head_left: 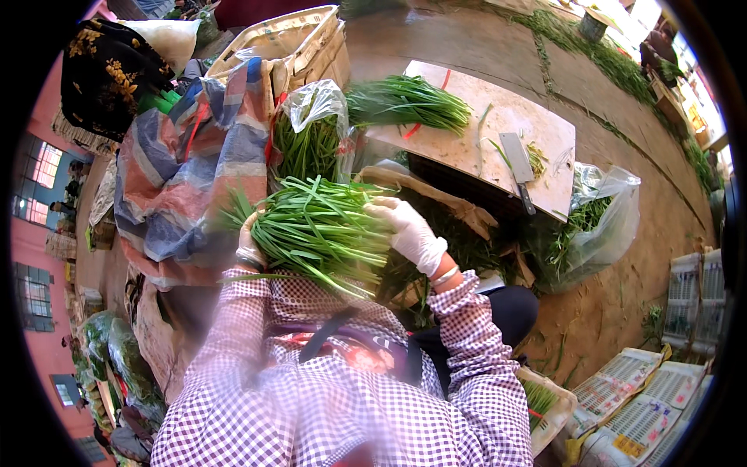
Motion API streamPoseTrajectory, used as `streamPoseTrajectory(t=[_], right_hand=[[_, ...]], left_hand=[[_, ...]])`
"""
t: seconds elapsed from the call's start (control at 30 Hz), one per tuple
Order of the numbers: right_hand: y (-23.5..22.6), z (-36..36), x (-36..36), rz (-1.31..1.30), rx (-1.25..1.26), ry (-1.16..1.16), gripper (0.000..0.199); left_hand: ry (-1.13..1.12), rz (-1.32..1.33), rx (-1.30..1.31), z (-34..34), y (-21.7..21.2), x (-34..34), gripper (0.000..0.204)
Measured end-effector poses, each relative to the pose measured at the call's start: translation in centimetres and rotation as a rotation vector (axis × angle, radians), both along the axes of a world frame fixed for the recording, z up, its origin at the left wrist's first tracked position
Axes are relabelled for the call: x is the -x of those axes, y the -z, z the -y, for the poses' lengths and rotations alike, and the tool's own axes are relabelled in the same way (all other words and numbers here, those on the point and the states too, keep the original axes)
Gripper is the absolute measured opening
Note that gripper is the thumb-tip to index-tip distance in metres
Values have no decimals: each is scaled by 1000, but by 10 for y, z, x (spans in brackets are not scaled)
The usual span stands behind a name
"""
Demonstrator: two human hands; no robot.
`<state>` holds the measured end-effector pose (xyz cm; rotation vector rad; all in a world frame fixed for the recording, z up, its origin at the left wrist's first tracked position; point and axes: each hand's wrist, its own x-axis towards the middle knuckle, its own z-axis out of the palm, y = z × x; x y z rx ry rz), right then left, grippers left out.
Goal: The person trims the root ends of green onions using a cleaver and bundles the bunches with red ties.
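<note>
Both my hands wear white gloves and hold a thick bundle of long green chive-like leaves [323,226] in front of my chest. My left hand [250,243] grips the bundle's left side, mostly hidden under the leaves. My right hand [412,232] presses on its right end. Beyond the bundle stands a clear plastic bag [311,128] packed with the same greens. Farther off, a pale cutting board [498,128] carries another loose bunch of greens [405,101] and a cleaver [517,163].
A striped tarp [187,167] covers a heap on the left, with a woven basket [288,39] behind it. A plastic bag of green trimmings [595,226] sits right of the board. White crates [630,397] lie at lower right on the dirt floor.
</note>
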<state>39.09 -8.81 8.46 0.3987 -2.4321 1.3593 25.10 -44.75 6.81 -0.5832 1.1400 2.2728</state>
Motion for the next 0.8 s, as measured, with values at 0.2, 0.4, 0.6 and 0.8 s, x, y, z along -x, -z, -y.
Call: streamPoseTrajectory(t=[0.2, 0.4, 0.6, 0.8], right_hand=[[0, 18, -8, -109, -20, 4, 36], [-16, 24, -30, 25, 39, -82, 36], [-22, 33, -40, 82, 219, -229, 27], [-9, 32, -54, 304, 177, -308, 29]], left_hand=[[12, -28, -44, 3, 0, -2, 35], [-43, -176, -44, -25, -39, -13, 29], [-67, -404, -236, -11, -22, -1, 24], [7, -433, -296, 0, -7, 5, 22]])
